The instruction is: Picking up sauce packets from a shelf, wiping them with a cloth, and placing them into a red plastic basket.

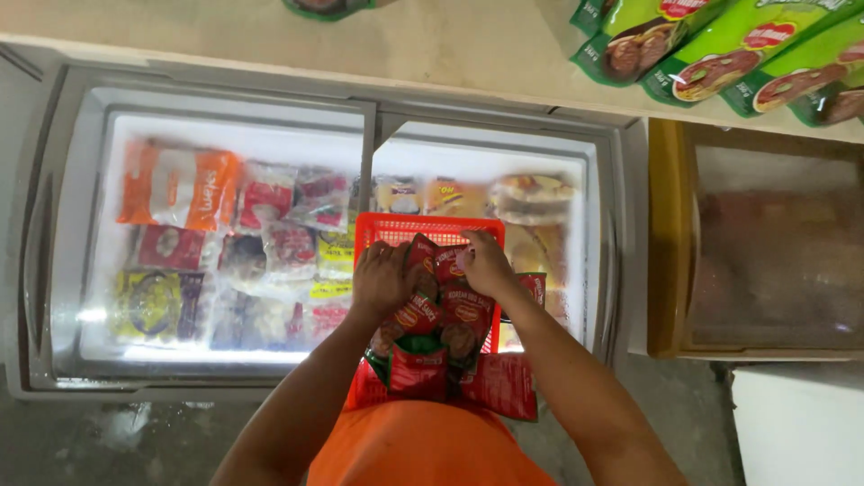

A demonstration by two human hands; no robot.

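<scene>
**Two hands in a red basket of packets, over a chest freezer**

The left hand [385,277] lies on top of the red packets [438,310] in the red basket [382,230], with the fingers bent downward over them. Whether it really grips one packet, I cannot tell. The right hand [487,262] is just beside it, and its fingers are closed on the upper edge of one red packet. Between the two hands there is only a narrow gap.

The basket is held against the person's orange shirt [423,445] and reaches out over the front edge of the freezer [54,225]. Its far rim is free; the near part is hidden under packets. I count about six red packets in the basket, and two of them hang over the near rim toward the shirt. The exact number is not sure, because they overlap.

The freezer has two sliding glass lids, which meet at a middle bar [367,153] just behind the basket. Inside it lie many frozen bags, close together, with little free room: one large orange bag [178,187] at the far left, and several red and yellow ones.

At the right stands a second cabinet with a yellow frame [668,243], near the freezer. Above it hang about four green packets [720,54].
</scene>
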